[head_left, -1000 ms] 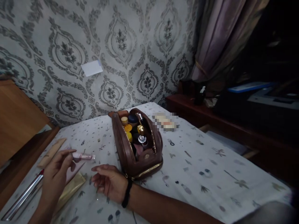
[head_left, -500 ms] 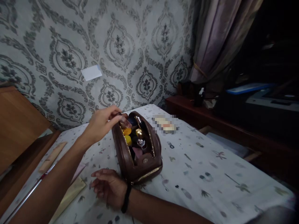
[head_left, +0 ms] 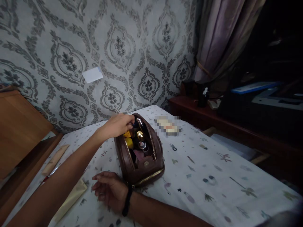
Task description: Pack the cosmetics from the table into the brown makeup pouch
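Observation:
A brown leather cosmetic bag [head_left: 156,164] stands unzipped on the patterned cloth. Inside it are round yellow pieces [head_left: 129,143], a gold faceted cap [head_left: 139,135], a clear-topped bottle [head_left: 142,145], a pink item [head_left: 139,155] and silver-tipped tubes [head_left: 139,122]. At the bag's far left end, my left hand [head_left: 119,123] dips its closed fingers into the opening; whatever they grip is hidden. My right hand [head_left: 111,191], with a black band on its wrist, rests palm up near the bag's front left corner, fingers loosely curled and apart, holding nothing.
Beyond the bag's right side lies a blurred cream packet [head_left: 168,125]. Left of the bag are a pale yellow pouch [head_left: 71,200] and a wooden piece [head_left: 55,159]. A wooden cabinet [head_left: 22,129] borders the left, a dark red shelf [head_left: 187,110] the right.
My left hand has moved right and into the bag's far end. The small pinkish clear item seen in its fingers is now out of sight. My right hand has stayed put.

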Motion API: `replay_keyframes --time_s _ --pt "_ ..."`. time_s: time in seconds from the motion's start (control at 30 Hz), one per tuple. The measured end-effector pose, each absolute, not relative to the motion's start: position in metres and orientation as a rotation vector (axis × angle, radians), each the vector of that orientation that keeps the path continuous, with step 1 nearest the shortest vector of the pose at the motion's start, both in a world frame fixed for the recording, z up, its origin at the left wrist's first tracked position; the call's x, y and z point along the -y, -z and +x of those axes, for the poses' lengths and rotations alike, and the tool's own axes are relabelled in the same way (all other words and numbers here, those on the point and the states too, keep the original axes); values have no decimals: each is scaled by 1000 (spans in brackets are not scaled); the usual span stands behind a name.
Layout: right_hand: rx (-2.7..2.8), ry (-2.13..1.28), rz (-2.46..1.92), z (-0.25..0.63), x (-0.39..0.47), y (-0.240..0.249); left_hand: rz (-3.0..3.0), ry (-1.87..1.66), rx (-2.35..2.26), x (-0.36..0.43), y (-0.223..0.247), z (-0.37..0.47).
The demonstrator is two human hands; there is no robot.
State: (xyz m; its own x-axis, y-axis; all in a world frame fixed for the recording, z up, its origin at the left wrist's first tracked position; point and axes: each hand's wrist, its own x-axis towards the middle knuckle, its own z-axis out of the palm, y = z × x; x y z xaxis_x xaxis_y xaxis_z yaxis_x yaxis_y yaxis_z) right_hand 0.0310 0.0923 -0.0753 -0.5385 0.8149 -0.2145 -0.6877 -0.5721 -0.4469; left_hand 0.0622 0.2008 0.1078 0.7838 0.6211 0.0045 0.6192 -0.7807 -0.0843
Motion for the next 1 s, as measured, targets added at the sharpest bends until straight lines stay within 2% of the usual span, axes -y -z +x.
replay_keyframes --time_s 0.57,0.83,1.0 --pt "402 -2150 -512 30 -93 77 -2903 -145 975 -212 -98 63" --pt "418 -2148 -499 30 -94 78 -2795 -450 954 -205 -93 76" --pt "418 -2149 -486 30 -93 78 -2743 -520 931 -205 -90 82"
